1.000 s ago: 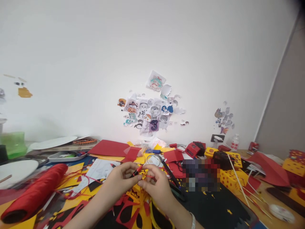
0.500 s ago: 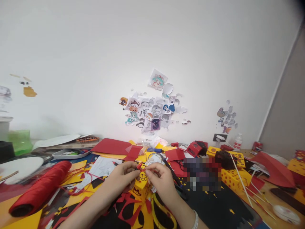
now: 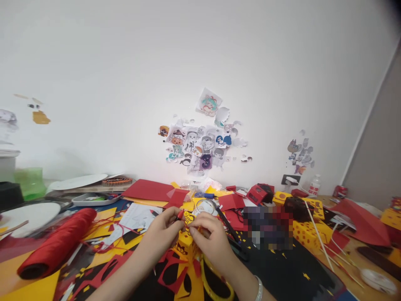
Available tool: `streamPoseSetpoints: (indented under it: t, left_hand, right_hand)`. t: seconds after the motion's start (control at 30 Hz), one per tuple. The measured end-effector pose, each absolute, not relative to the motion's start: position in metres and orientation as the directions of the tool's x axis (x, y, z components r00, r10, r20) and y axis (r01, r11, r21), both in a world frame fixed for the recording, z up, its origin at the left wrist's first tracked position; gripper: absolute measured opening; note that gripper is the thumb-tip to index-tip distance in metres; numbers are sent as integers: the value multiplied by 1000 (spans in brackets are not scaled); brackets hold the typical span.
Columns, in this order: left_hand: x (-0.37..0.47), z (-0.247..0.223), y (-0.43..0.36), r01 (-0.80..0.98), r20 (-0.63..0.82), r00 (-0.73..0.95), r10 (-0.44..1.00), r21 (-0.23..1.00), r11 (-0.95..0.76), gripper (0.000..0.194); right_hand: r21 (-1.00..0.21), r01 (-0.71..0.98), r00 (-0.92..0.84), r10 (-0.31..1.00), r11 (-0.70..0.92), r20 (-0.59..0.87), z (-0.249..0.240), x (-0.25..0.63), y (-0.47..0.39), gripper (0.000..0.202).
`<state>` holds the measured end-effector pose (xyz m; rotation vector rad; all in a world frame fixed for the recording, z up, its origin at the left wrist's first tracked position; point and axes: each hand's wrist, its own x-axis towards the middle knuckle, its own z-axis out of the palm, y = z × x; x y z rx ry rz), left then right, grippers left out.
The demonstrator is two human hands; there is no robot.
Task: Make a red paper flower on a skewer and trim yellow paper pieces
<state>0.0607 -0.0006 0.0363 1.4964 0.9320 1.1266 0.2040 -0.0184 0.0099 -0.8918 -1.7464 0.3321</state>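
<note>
My left hand [image 3: 167, 228] is closed in a pinch, and a small red-tipped item [image 3: 181, 215] pokes out above its thumb and finger; its kind is unclear. Close beside it, my right hand [image 3: 209, 234] pinches with thumb and forefinger, and what lies between them is too small to make out. Just below and between both hands stands a yellow paper box [image 3: 184, 240] with black drawn patterns, partly hidden by the fingers. Yellow-handled scissors [image 3: 216, 280] lie under my right wrist. A roll of tape [image 3: 205, 207] sits behind the hands.
A large spool of red thread [image 3: 59, 242] lies at left, with loose strands [image 3: 120, 228] trailing toward the middle. Red and yellow paper scraps [image 3: 172, 271] cover the front. A black sheet [image 3: 275, 271], yellow spotted boxes [image 3: 308, 232] and thin sticks [image 3: 319, 236] are at right.
My right hand has shifted slightly left, nearer the left hand. The red tip in my left hand now points more upward. The whole view has shifted a little.
</note>
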Motion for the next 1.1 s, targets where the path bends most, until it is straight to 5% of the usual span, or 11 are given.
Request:
streamPoseSetpoints:
  t: [0.6,0.83,1.1]
  left_hand:
    - [62,38,-5,116,48,367,929,989,-96,17]
    - [58,32,2,167,168,380,910,955,-246,13]
    - [55,35,1,446,342,370,864,750,-488,16]
  right_hand:
    - [-671,463,-40,770,579,637,4,200,-18,9]
    - [-683,382,-126,767,622,629,7,203,-17,21]
    - [-799,272,-144,844,536,517,0,206,-9,33]
